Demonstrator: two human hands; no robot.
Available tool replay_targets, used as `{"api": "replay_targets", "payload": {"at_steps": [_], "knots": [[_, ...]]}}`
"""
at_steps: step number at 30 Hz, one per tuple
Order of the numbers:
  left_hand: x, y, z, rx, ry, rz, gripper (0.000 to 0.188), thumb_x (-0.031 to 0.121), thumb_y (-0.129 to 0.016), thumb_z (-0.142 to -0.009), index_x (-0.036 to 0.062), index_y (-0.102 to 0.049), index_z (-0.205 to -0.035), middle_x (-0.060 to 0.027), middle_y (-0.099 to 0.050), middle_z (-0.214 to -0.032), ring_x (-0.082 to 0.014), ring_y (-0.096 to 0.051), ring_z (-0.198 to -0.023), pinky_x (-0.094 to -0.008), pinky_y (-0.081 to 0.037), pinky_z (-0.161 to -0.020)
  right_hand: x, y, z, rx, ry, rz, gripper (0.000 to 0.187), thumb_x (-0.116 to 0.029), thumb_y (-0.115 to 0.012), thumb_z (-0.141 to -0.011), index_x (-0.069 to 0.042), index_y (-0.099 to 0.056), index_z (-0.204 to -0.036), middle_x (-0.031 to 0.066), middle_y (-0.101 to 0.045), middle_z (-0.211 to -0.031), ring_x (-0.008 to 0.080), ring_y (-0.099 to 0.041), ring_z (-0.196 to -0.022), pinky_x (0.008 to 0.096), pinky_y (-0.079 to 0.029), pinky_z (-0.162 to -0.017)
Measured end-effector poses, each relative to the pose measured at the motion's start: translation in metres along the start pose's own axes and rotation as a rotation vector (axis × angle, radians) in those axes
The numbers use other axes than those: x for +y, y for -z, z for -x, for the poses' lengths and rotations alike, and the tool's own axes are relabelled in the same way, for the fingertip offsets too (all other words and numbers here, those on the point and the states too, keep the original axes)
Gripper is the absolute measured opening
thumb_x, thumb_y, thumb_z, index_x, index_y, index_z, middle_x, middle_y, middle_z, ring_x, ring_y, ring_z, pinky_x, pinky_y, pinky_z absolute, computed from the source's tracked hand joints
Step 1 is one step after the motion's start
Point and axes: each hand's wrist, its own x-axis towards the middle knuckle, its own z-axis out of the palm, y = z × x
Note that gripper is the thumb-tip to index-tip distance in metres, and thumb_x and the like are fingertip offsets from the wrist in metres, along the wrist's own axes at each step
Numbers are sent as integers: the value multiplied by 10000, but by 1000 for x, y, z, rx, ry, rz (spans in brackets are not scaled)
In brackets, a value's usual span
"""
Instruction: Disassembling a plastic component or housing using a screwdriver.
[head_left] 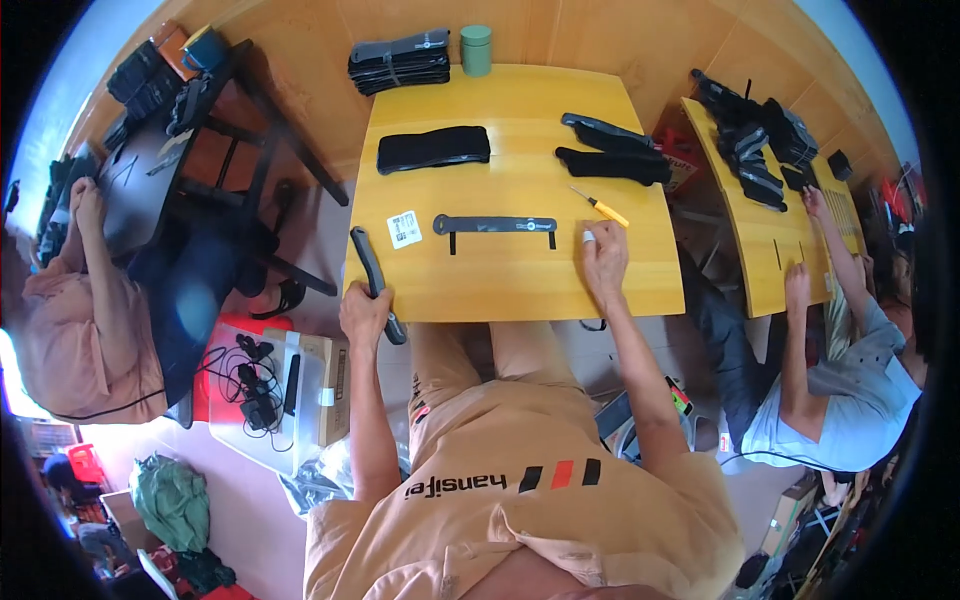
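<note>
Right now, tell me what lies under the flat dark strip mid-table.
Two short black tabs show at the near edge of the strip, on yellow tabletop; anything directly beneath is covered.

Dark strap [480, 226], upper centre: pale lettering | White label [404, 229], centre left: black printed code | Tan shirt [520, 505], lower centre: black lettering

A tan short-sleeved shirt [640, 530] bears 2 black bars [530, 479] and 1 red bar [561, 475], above apparently matching trousers [445, 362].
</note>
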Motion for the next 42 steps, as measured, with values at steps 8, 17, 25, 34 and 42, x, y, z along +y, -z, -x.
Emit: {"api": "replay_targets", "payload": {"at_steps": [8,17,25,34,42], "knots": [[21,20,7,-570,80,1335,161,181,-545,-783,21,-562,-787,-48,-577,-636,-79,-504,-503,-187,-375,-411,34,11,-51,-99,167,269,294,-8,-515,-744,-45,-570,-1031,147,-512,-889,320,-493,-869,390,-414,-769],[51,25,-21,-398,186,1592,271,198,-535,-825,18,-512,-1026,-83,-623,-773,-76,-524,-551,-170,-402,-442,0,21,-40,-278,-223,-419,246,-18,-465,-771,-37,-526,-1008,93,-494,-816,207,-483,-746,323,-410,-672],[111,20,42,-349,-77,1338,217,177,-508,-868,18,-482,-1013,-85,-609,-752,-91,-572,-608,-176,-394,-439,-161,34,-4,-556,-71,-924,389,27,-566,-699,-77,-547,-1073,-16,-499,-790,44,-456,-673,149,-319,-453],[115,36,77,-545,-80,1552,197,128,-439,-908,9,-491,-1056,-74,-590,-900,-141,-604,-832,-277,-534,-721,-171,45,-4,-645,-509,-1189,283,-33,-527,-821,-6,-565,-1100,6,-529,-812,24,-438,-583,142,-322,-470],[105,54,67,-568,-111,1742,214,182,-396,-933,6,-444,-1045,-145,-582,-949,-241,-613,-881,-323,-516,-794,-169,75,6,-715,-215,-1114,404,-50,-365,-882,-70,-425,-1282,-15,-432,-679,27,-379,-511,153,-309,-458]]}}
